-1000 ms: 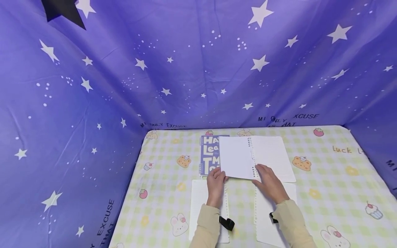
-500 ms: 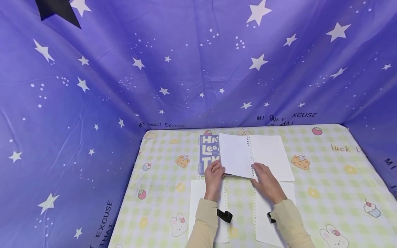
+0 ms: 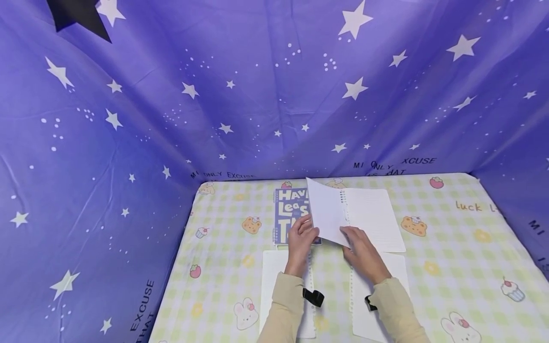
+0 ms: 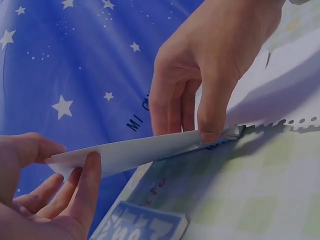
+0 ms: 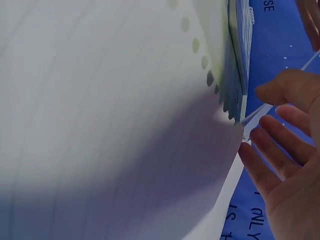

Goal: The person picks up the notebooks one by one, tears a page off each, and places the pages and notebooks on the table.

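A ring-bound notebook lies open toward the back of the table, its right side showing a lined page. My left hand pinches the outer lower corner of the white left page, which is tilted up off the table. At that page's lower edge, close to the rings, my right hand grips it, thumb on one side and fingers on the other in the right wrist view. Partly under the raised page sits a blue-purple notebook with large white lettering.
Two loose white sheets with punched edges lie nearer me: a left sheet beneath my left forearm and a right sheet beneath my right. A checked cloth covers the table. A purple star-printed curtain hangs behind and at the sides.
The left page has risen at its outer edge and swung rightward, baring more of the blue-purple cover. My left hand has moved right with it; my right hand has shifted slightly left along the lower edge.
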`<state>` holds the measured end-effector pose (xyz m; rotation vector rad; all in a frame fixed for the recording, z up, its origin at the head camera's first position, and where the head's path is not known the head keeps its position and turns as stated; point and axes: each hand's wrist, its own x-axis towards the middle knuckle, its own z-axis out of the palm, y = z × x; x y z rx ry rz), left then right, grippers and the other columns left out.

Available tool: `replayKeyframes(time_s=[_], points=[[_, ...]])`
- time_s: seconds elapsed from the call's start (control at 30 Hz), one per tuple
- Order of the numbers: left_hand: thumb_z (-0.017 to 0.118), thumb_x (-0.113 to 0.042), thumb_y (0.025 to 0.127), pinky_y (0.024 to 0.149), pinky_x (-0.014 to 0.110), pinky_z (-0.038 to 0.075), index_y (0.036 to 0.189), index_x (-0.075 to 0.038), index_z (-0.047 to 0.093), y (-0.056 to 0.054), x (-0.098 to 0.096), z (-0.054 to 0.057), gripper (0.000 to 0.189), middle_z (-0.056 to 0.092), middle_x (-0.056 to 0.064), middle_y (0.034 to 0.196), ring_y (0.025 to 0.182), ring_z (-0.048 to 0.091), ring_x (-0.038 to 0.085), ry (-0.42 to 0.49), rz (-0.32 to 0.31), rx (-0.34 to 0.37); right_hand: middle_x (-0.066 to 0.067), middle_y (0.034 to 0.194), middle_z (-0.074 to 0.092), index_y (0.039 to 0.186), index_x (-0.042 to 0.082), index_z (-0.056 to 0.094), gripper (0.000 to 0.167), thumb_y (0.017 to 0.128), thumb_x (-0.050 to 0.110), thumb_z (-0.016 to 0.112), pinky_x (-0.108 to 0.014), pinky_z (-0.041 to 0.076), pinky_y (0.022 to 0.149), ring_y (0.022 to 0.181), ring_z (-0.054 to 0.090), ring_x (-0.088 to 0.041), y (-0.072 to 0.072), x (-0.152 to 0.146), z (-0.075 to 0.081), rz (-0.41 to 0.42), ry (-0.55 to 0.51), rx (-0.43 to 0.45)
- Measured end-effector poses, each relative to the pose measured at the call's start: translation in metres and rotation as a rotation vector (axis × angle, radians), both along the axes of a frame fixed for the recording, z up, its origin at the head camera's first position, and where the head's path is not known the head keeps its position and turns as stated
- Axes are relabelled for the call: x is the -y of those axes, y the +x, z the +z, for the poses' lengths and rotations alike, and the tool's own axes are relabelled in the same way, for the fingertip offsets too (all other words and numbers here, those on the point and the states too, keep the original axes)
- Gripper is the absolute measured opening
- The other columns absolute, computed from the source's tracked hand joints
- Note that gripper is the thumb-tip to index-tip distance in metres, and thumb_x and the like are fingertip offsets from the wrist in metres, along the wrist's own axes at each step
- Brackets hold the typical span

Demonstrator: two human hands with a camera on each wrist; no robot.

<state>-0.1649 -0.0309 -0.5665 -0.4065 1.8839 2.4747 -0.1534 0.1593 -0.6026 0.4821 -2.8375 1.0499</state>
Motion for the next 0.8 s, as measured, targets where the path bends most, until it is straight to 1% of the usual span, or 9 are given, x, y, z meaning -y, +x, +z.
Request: replayKeyframes(time_s=[0.1,0.2,0.3,0.5,0.57,0.63,0.73,0.8], points=[[0.067,-0.001,0.081,0.078,0.033,0.06,0.129,-0.007,0.063,0.0,-0.003,0.003,0.048,0.068,0.012,0.116,0.093,0.07,0.015,0.0,-0.016,-0.006,-0.018,0.137,0.053,0.138,0.001,0.054,0.053,0.086,0.0,0.066,-0.052,0.039,0.11,0.128,0.048,-0.037,0.001,0.001,0.001,0.009,-0.015,-0.038],[0.067,-0.002,0.083,0.082,0.035,0.06,0.131,-0.008,0.062,0.0,-0.006,0.006,0.049,0.066,0.013,0.121,0.099,0.069,0.018,-0.002,-0.033,-0.027,-0.016,0.136,0.055,0.137,0.003,0.055,0.051,0.087,-0.002,0.065,-0.05,0.04,0.109,0.127,0.05,-0.035,0.002,0.002,0.002,0.014,-0.031,-0.068],[0.068,-0.005,0.085,0.086,0.035,0.059,0.134,-0.011,0.06,0.0,-0.009,0.009,0.05,0.063,0.012,0.126,0.106,0.067,0.02,-0.002,-0.067,-0.053,-0.013,0.135,0.056,0.137,0.004,0.056,0.051,0.087,-0.003,0.065,-0.048,0.041,0.107,0.126,0.052,-0.032,0.003,0.004,0.004,0.016,-0.056,-0.094],[0.07,-0.011,0.089,0.087,0.026,0.057,0.139,-0.013,0.056,0.002,-0.018,0.011,0.052,0.059,0.011,0.134,0.117,0.063,0.025,0.032,-0.145,-0.102,-0.011,0.132,0.056,0.139,0.006,0.055,0.055,0.086,-0.006,0.066,-0.041,0.045,0.099,0.115,0.059,-0.026,0.004,0.006,0.01,0.022,-0.111,-0.158],[0.07,-0.013,0.091,0.088,0.026,0.057,0.14,-0.014,0.055,0.002,-0.02,0.012,0.051,0.059,0.011,0.136,0.119,0.062,0.026,0.053,-0.165,-0.115,-0.01,0.132,0.056,0.139,0.007,0.054,0.057,0.086,-0.007,0.065,-0.037,0.045,0.099,0.114,0.058,-0.024,0.004,0.008,0.012,0.022,-0.121,-0.176],[0.068,-0.016,0.093,0.09,0.028,0.057,0.141,-0.014,0.055,0.001,-0.023,0.011,0.05,0.058,0.012,0.137,0.12,0.062,0.026,0.083,-0.184,-0.124,-0.009,0.133,0.056,0.14,0.008,0.054,0.058,0.086,-0.008,0.065,-0.029,0.046,0.099,0.114,0.058,-0.023,0.004,0.008,0.015,0.019,-0.143,-0.187],[0.067,-0.023,0.095,0.094,0.032,0.056,0.141,-0.015,0.056,0.0,-0.026,0.01,0.048,0.058,0.013,0.138,0.119,0.062,0.023,0.119,-0.2,-0.124,-0.008,0.135,0.056,0.142,0.009,0.053,0.061,0.085,-0.012,0.064,-0.016,0.045,0.097,0.116,0.057,-0.022,0.003,0.011,0.021,0.022,-0.2,-0.206],[0.065,-0.027,0.096,0.097,0.035,0.055,0.14,-0.016,0.057,-0.001,-0.028,0.009,0.046,0.059,0.011,0.138,0.119,0.062,0.021,0.122,-0.206,-0.119,-0.008,0.135,0.056,0.143,0.01,0.052,0.064,0.085,-0.014,0.063,-0.01,0.044,0.096,0.117,0.057,-0.022,0.002,0.012,0.026,0.028,-0.24,-0.218]])
